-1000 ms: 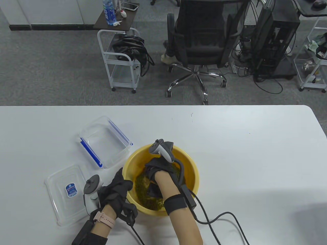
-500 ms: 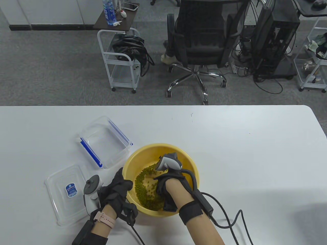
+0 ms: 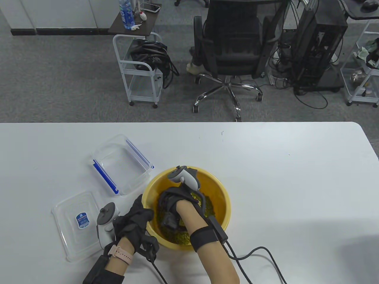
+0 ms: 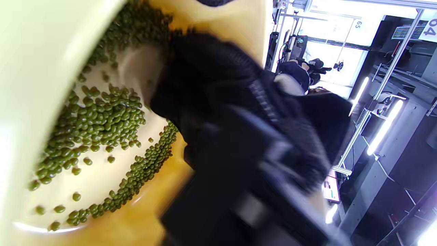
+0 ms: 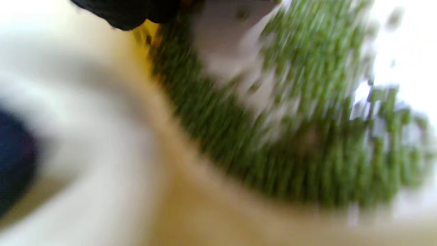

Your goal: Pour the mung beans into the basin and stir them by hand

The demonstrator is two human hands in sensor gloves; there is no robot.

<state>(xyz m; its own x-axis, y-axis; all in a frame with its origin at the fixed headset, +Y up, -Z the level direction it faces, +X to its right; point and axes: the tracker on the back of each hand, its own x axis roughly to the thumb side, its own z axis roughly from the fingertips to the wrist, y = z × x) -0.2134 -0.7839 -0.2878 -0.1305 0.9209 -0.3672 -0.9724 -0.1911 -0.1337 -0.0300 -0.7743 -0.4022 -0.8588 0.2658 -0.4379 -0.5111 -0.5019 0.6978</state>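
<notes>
A yellow basin (image 3: 222, 189) stands on the white table near its front edge, with green mung beans (image 3: 177, 236) spread over its bottom. My right hand (image 3: 169, 204) reaches down inside the basin on its left side, fingers among the beans and partly hidden. My left hand (image 3: 136, 218) grips the basin's left rim from outside. The left wrist view shows the beans (image 4: 99, 119) in an arc on the basin's floor beside the blurred black glove of the right hand (image 4: 222, 102). In the right wrist view there are only blurred beans (image 5: 273, 136) and the basin's wall (image 5: 119, 153).
An empty clear container with blue clips (image 3: 121, 164) lies just left of and behind the basin. Its clear lid (image 3: 77, 224) lies at the front left. A black cable (image 3: 260, 251) runs from my right wrist across the table to the front edge.
My right hand swept from the basin's left to its near right side, then back to the left, pushing the beans round. The left hand has stayed on the rim.
</notes>
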